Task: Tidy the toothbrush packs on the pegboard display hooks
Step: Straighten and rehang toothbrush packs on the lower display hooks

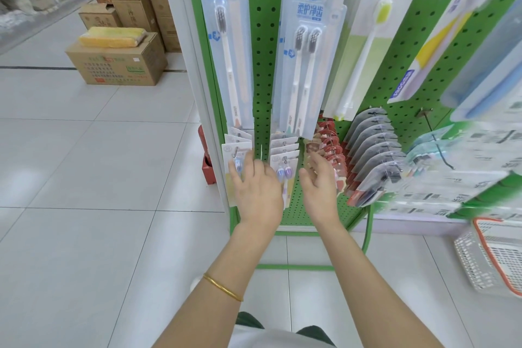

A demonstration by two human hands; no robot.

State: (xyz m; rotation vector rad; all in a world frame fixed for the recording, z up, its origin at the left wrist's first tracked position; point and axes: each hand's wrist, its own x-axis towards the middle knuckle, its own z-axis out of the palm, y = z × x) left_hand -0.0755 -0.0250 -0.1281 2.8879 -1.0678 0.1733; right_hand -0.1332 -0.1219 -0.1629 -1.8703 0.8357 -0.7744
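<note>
Left hand point(255, 186) flat, fingers spread on lower-left packs point(237, 150); right hand point(319, 181) relaxed, empty. Purple-brush packs point(282, 161) hang between both (long axis vertical), left hand nearer.

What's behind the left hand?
The front toothbrush pack on the lower left hook, its brush head showing. The left hand covers most of its lower part; the handle cannot be seen.

Retail shop aisle, green pegboard point(264, 37) of hanging toothbrush packs point(309, 59), stacked cartons point(118, 62)
</note>
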